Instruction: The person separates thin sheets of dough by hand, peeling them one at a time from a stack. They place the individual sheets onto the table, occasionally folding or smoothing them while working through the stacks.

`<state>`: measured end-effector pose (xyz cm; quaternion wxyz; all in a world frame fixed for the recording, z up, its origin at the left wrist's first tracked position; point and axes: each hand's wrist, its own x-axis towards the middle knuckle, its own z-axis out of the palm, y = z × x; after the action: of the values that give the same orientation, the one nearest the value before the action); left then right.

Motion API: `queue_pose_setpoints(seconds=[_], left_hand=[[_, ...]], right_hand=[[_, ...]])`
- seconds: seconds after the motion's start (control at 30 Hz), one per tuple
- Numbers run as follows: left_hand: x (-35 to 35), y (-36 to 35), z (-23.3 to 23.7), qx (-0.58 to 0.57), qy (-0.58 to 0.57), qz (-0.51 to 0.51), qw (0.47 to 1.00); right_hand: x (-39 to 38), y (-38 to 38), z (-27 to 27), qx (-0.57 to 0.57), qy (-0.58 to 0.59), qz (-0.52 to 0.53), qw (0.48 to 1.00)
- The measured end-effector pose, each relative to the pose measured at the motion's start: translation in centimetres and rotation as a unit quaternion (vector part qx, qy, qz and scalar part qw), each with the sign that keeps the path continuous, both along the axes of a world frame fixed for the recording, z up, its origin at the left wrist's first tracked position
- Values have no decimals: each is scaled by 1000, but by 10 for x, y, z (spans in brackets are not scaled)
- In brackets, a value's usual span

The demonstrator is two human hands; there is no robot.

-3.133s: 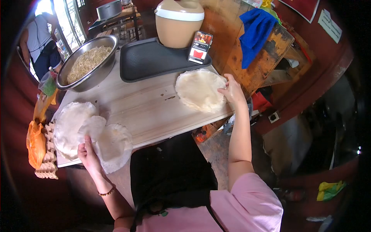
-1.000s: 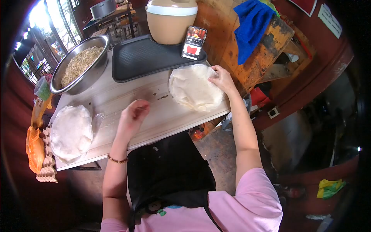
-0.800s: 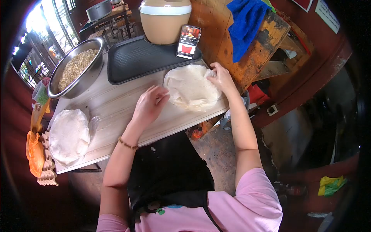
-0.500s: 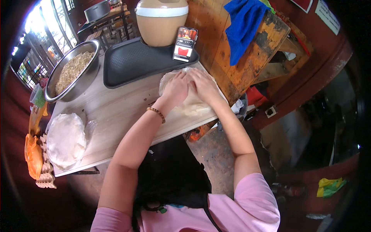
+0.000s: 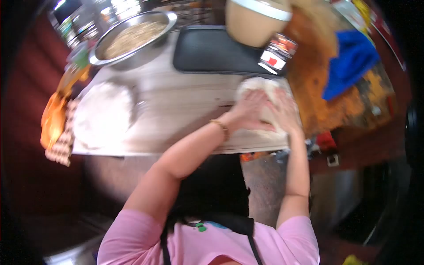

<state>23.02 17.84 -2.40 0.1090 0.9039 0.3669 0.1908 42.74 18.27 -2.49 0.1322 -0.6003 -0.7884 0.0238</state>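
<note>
At the table's right end lies a thin, pale round sheet, like a spring roll wrapper [image 5: 252,83], partly hidden under both hands. My left hand [image 5: 251,110], below a beaded bracelet, rests on it with fingers stretched and thumb pointing right. Beside it my right hand [image 5: 284,108] lies flat on the sheet's right side, fingers spread. Neither hand grips anything that I can see. Whether the sheet is single or a stack cannot be told. A similar white round pile [image 5: 104,115] sits at the table's left end, with clear plastic next to it.
Behind the hands are a black tray [image 5: 207,51], a propped phone [image 5: 277,54] and a tan container [image 5: 256,24]. A steel bowl [image 5: 98,58] holds pale shredded food [image 5: 134,40]. An orange bag [image 5: 53,121] and egg carton [image 5: 59,150] hang left; a blue cloth [image 5: 351,62] hangs right.
The view has swung, so the table and its things appear farther right and blurred. My hands stay on the sheet, their fingers now more spread and the hands slightly nearer the table's front edge.
</note>
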Motion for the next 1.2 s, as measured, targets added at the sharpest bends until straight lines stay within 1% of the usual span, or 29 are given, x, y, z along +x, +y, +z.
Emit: queue_pose_setpoints(seconds=[0.03, 0.07, 0.1, 0.13, 0.23, 0.27, 0.33, 0.37, 0.4, 0.43, 0.47, 0.5, 0.53, 0.57, 0.63, 0.67, 0.7, 0.73, 0.77, 0.83, 0.87, 0.9, 0.97, 1.0, 1.03, 1.07, 1.13, 1.2], left_hand=[[-3, -5, -3, 4, -21, -2, 1000], [-10, -15, -5, 3, -18, 28, 999], [-15, -26, -4, 26, -9, 27, 999], [-22, -37, -2, 49, 1, 21, 999], [-70, -86, 8, 80, 1, 44, 996], [-93, -105, 24, 78, -8, 77, 994], [-149, -130, 35, 118, 8, 156, 981], [-170, -143, 33, 174, -74, 263, 946], [-198, -156, 37, 180, -69, 320, 928], [-224, -169, 40, 187, -41, 371, 909], [-243, -185, 42, 198, 29, 425, 883], [-260, -199, 45, 194, 50, 451, 870], [-273, -209, 47, 184, 80, 469, 860], [-285, -212, 43, 195, 99, 479, 850], [-299, -217, 46, 213, 127, 465, 850], [-304, -216, 45, 213, 127, 465, 850], [-309, -213, 43, 220, 90, 453, 859], [-311, -211, 41, 226, 53, 440, 867], [-307, -210, 42, 225, 50, 437, 870], [-293, -205, 44, 199, -63, 405, 890], [-283, -202, 37, 215, -49, 365, 905], [-268, -201, 34, 198, -53, 318, 926], [-234, -204, 25, 172, -34, 245, 953], [-220, -207, 18, 165, -39, 235, 957], [-208, -209, 9, 148, -54, 203, 966], [-199, -211, 3, 132, -68, 172, 974], [-191, -214, -4, 121, -85, 174, 974], [-188, -221, -11, 112, -101, 181, 972]], right_hand=[[1, 1, -2, 10, 0, 1, 1000], [-1, -2, 0, 9, -10, 1, 1000], [-2, -4, 4, 11, -22, -5, 1000], [-3, -3, 5, 13, -20, 16, 1000], [0, -3, 5, 19, -8, 17, 1000], [0, -3, 4, 31, -3, 15, 999], [4, -5, 4, 43, 1, 12, 999], [5, -5, 6, 58, 91, 24, 994], [7, -5, 7, 71, 180, 36, 980], [11, -4, 6, 71, 179, 40, 981], [17, -2, 5, 118, 247, 33, 961], [18, -2, 5, 163, 313, 26, 935], [4, -17, 25, 199, 290, -11, 936], [-3, -21, 29, 197, 289, -9, 937], [-15, -30, 35, 199, 415, 32, 887], [-25, -38, 40, 221, 393, 64, 890], [-40, -51, 46, 222, 391, 63, 891], [-55, -64, 52, 210, 384, 92, 895], [-69, -77, 54, 196, 375, 118, 898], [-91, -95, 48, 184, 342, 154, 908], [-104, -108, 47, 155, 335, 179, 912], [-116, -122, 45, 125, 327, 201, 915], [-136, -144, 43, 110, 283, 248, 920], [-142, -152, 44, 95, 263, 275, 920], [-146, -158, 44, 80, 243, 303, 918], [-150, -163, 42, 77, 240, 293, 922], [-156, -171, 38, 49, 162, 357, 919], [-158, -175, 24, 59, 165, 342, 923]])
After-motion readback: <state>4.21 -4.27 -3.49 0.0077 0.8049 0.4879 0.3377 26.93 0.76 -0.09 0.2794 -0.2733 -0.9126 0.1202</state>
